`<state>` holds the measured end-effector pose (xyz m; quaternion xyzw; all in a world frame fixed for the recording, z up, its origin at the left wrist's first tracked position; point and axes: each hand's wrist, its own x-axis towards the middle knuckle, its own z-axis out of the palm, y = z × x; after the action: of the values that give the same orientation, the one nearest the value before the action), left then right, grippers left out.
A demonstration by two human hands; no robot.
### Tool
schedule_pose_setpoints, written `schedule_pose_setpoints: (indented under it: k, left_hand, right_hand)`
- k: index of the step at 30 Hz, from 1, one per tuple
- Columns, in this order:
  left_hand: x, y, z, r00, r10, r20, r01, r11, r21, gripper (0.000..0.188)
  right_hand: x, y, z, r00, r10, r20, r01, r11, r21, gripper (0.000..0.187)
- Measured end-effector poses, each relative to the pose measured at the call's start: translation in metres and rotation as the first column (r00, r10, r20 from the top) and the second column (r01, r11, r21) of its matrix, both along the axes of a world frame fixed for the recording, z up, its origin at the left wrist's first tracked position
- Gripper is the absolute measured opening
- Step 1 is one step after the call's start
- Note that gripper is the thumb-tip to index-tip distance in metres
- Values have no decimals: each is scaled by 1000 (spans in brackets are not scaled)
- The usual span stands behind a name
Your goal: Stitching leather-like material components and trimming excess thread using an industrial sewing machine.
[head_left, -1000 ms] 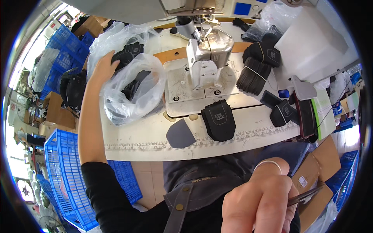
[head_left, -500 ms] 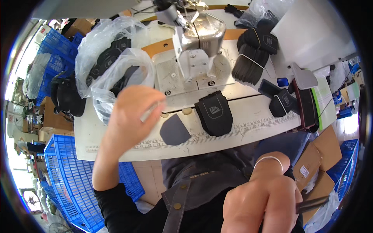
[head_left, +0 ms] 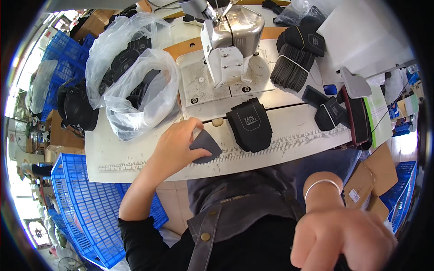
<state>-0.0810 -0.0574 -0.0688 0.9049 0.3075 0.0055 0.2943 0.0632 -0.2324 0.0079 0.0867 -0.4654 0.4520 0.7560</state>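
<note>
My left hand [head_left: 177,142] is on a small dark-grey flat piece [head_left: 209,147] with one rounded end. Its thumb lies over the piece's near part and the index finger curls at the far edge, in a grip. Just right of that piece lies a stack of black shield-shaped panels [head_left: 250,126] with pale printing on top. Low at the right, near my body, my right hand [head_left: 341,235] is closed and wears a white band at the wrist. Whatever it holds is hidden under its fingers.
Behind the panels stands a sewing machine [head_left: 233,40]. Open plastic bags [head_left: 151,113] of black pieces are at left; banded black bundles [head_left: 293,67] sit at right. A printed ruler [head_left: 294,141] runs along the table's front. Blue crates [head_left: 86,203] and a cardboard box [head_left: 368,180] flank me.
My left hand has come down and to the right onto the grey piece. My right hand has shifted right, and the dark tool end seen beside it no longer shows.
</note>
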Motion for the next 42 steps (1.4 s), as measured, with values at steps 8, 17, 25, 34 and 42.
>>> schedule_pose_setpoints:
  k: [8,17,25,34,42]
  left_hand:
    - [-7,6,-13,984,109,139,-67,958,-277,27]
    - [-1,-8,10,859,368,354,-12,708,-707,25]
    - [1,-20,4,790,464,400,78,571,-817,17]
    - [0,-18,2,803,173,570,-76,979,-191,29]
    - [1,-16,7,713,420,561,-43,825,-563,13]
  right_hand:
    - [28,-8,-2,994,76,77,-77,997,14,13]
    - [45,-12,-4,971,156,179,-163,986,25,10]
    - [40,10,-22,712,-522,469,653,738,-170,8]
    - [41,19,-99,-287,-34,957,924,253,286,61]
    - [33,16,-103,-381,-106,919,891,222,395,70]
